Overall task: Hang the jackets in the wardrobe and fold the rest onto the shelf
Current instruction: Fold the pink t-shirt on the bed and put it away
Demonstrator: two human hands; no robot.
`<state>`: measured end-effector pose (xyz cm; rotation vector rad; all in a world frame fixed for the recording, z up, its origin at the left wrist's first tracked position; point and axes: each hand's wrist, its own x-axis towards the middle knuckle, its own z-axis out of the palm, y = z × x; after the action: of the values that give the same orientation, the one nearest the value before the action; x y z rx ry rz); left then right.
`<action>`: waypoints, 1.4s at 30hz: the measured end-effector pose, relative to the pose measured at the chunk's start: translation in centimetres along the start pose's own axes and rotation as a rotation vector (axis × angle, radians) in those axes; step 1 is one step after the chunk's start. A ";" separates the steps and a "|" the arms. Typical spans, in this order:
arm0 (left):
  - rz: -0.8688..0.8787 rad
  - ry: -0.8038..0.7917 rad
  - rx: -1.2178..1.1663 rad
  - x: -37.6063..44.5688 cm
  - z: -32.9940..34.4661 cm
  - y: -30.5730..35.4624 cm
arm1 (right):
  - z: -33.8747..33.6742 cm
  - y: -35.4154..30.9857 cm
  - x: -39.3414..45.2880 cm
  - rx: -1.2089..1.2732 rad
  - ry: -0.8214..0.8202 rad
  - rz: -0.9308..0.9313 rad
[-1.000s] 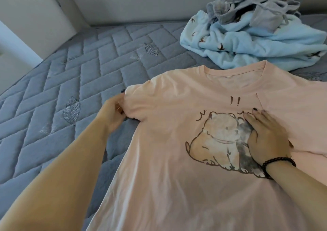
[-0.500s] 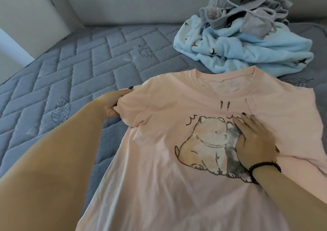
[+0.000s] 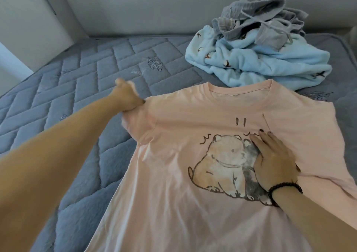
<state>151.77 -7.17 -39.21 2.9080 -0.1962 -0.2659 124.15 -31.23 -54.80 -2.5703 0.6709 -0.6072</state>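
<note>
The pink T-shirt (image 3: 173, 174) lies spread front-up on the grey mattress (image 3: 77, 89). The left hand (image 3: 128, 97) pinches its sleeve edge; the right hand (image 3: 274, 163) presses flat on the print (fingers straight). Risk — a hard sleeve tug could drag the shirt askew, toward the waiting pile of clothes (image 3: 257, 52).
</note>
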 end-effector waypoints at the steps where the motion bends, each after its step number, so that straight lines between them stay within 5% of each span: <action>1: 0.090 -0.051 -0.099 -0.5 -0.2 1.6 | 0.0 -0.1 0.0 -0.004 -0.007 0.004; 4: 0.255 -0.474 -0.460 -2.6 -0.1 5.5 | -0.1 -0.1 0.0 -0.016 -0.022 0.009; 6: 0.254 -0.553 -0.548 -2.9 0.7 6.2 | -0.2 -0.2 -0.2 -0.027 -0.020 0.015; 11: 0.220 -0.125 -0.398 -1.3 6.0 6.7 | 0.1 -0.1 -0.1 -0.046 0.003 0.013; 18: 0.477 -0.002 0.128 0.3 11.7 10.2 | 0.5 0.0 -0.3 -0.093 0.105 -0.049; 30: 0.479 0.263 0.047 2.4 16.5 11.8 | -0.2 -0.2 -0.1 -0.147 0.020 -0.036; 34: 0.517 0.236 0.063 2.7 16.5 11.8 | -1.7 0.3 2.0 0.410 0.099 0.097; 36: 0.520 0.257 0.022 2.6 16.6 11.8 | -3.1 1.0 5.4 0.500 0.190 0.222; 39: 0.536 0.265 -0.049 2.4 16.5 11.9 | -4.3 2.8 11.4 0.398 0.239 0.312; 42: 0.559 0.268 -0.093 2.4 16.4 11.6 | -3.7 5.2 15.9 0.143 0.088 0.269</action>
<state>149.59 -22.07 -52.71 2.6225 -0.8946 0.2005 132.98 -44.89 -49.51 -2.2816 0.9478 -0.6542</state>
